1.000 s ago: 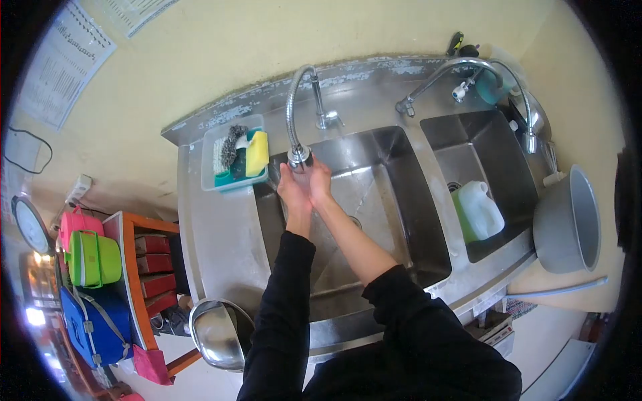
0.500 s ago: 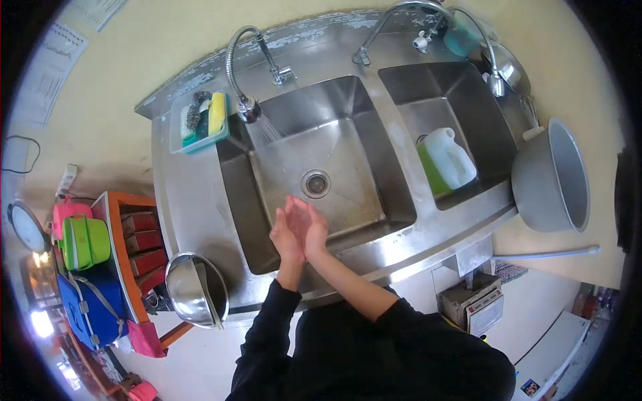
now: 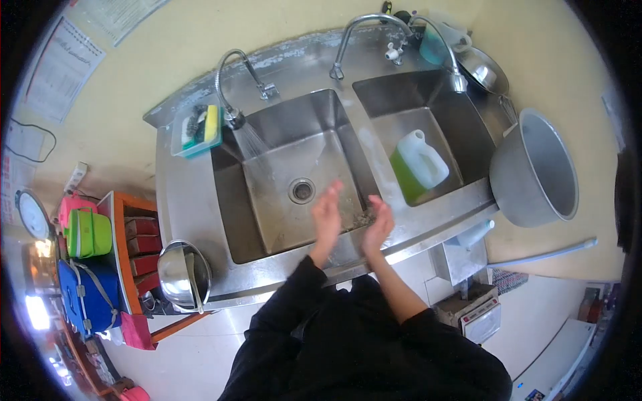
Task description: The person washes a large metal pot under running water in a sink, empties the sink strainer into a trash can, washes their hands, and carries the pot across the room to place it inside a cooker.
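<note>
My left hand point(image 3: 327, 217) is over the front right part of the left sink basin point(image 3: 274, 224), slightly smeared by motion, its fingers stretched out. My right hand point(image 3: 379, 227) is apart from it, above the basin's front right rim, with the palm turned inward and the fingers open. Some splashed water point(image 3: 364, 218) shows between the two hands. Neither hand holds anything. Behind them, a flexible-neck faucet point(image 3: 234, 118) sprays water point(image 3: 253, 144) into the left basin, away from both hands. The basin's round drain point(image 3: 301, 191) is left of my left hand.
A jug of green liquid point(image 3: 419, 167) lies in the right basin. A large grey pot point(image 3: 535, 170) stands tilted at the right. A plastic tub with sponges point(image 3: 196, 130) is at the back left, and a metal bowl point(image 3: 177, 277) at the front left. A second faucet point(image 3: 344, 43) arches behind.
My hands were cupped together over the left basin; they have parted and moved right, toward the front rim. The view has shifted a little. Water still runs from the left faucet.
</note>
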`<state>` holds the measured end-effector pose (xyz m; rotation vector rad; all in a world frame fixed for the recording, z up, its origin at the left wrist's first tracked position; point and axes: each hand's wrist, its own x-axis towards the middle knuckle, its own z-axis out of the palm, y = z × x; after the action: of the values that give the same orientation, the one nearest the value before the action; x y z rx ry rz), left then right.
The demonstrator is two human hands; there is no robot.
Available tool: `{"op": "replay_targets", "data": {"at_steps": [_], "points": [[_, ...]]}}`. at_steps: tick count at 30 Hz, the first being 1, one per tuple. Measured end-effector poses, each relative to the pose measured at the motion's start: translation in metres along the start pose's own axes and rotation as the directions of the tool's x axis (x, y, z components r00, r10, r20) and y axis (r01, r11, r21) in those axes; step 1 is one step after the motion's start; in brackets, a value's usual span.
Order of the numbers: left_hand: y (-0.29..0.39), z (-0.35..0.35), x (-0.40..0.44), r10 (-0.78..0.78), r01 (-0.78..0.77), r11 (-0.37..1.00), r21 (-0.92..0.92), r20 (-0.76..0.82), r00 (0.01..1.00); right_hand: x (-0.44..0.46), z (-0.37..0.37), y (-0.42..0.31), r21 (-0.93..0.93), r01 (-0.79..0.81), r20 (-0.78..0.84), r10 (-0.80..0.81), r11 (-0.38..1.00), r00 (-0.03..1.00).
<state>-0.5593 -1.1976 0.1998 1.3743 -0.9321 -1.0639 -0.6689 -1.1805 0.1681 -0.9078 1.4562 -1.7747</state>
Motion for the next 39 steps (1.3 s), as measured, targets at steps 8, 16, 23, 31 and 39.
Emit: {"op": "replay_targets", "data": {"at_steps": [8,16,23,31,39], "points": [[0.071,-0.190,0.216,0.605,-0.353,0.690,0.631,-0.236,0.761,0.059,-0.092,-0.022,-0.496,0.294,-0.018,-0.348,0.817,0.937],[0.085,-0.147,0.263,0.227,-0.275,0.845,0.459,0.158,0.961,0.059,-0.113,-0.027,-0.640,0.264,-0.007,-0.349,0.721,0.937],[0.078,-0.024,0.286,0.262,-0.246,0.957,0.151,-0.092,0.961,0.062,-0.111,-0.020,-0.600,0.243,-0.030,-0.325,0.762,0.945],[0.086,0.006,0.303,0.174,-0.184,0.974,-0.134,-0.087,0.981,0.063,-0.115,-0.015,-0.637,0.276,-0.041,-0.389,0.720,0.920],[0.132,-0.028,0.267,0.042,-0.015,0.990,-0.137,0.196,0.980,0.061,-0.113,-0.018,-0.590,0.192,-0.077,-0.292,0.784,0.953]]}}
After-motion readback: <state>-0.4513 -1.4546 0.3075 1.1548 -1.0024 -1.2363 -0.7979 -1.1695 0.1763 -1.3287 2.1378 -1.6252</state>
